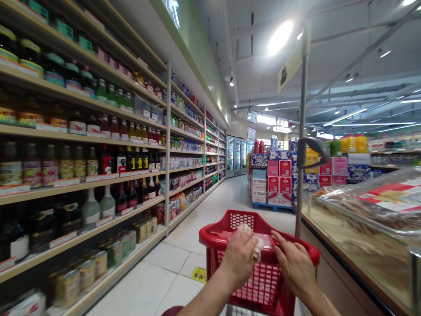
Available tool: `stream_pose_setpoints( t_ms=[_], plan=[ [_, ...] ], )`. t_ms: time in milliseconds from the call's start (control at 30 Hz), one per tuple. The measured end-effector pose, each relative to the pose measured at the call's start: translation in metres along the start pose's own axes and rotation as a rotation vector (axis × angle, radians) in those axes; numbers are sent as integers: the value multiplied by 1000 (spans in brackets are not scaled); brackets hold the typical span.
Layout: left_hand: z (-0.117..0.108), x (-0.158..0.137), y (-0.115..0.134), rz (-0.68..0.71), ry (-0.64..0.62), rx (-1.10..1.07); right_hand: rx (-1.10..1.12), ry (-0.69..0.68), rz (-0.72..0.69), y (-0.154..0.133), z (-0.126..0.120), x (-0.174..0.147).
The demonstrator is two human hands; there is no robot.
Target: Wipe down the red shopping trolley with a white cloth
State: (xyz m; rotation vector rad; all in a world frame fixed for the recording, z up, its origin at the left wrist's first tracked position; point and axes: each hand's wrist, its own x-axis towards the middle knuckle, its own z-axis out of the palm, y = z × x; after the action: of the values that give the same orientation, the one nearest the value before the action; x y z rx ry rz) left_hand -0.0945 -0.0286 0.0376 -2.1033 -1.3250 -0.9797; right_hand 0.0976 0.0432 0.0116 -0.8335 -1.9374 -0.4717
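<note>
at the lower middle of the view, a crumpled white cloth [258,252], perhaps a tissue since blur and fingers cover much of it, is bunched against the near rim of a red shopping cart [207,237]. the left hand [238,254] is closed around it, fingers bent, with cloth poking out above the knuckles and beside the fingers. the right hand [295,265] lies across the right part of the same rim, fingers extended and a little apart, touching the plastic and holding nothing loose. the cart's basket has walls pierced with rows of holes. a yellow floor sticker [199,274] shows just left of it on pale tiles [154,285]. just beyond its right side stands a grey pole [301,101], and beside that a counter bears a clear-covered pack [378,197]. long shelves [98,184] of bottles and cans line the left; farther ahead are stacked boxes [272,182] and glass-door coolers [236,153].
</note>
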Motion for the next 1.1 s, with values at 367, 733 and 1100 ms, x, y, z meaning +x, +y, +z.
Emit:
stream_pose_setpoints(
  t_ms=[367, 733, 1100],
  plan=[
    [-36, -16, -49, -264, -52, 65, -24, -33, -87, 19, 6, 3],
    [15, -9, 33, 137, 37, -165, 207, -261, -47, 18, -5, 11],
    [70, -19, 7, -109, -3, -268, 206, -241, 71, 17, -23, 2]
  ],
)
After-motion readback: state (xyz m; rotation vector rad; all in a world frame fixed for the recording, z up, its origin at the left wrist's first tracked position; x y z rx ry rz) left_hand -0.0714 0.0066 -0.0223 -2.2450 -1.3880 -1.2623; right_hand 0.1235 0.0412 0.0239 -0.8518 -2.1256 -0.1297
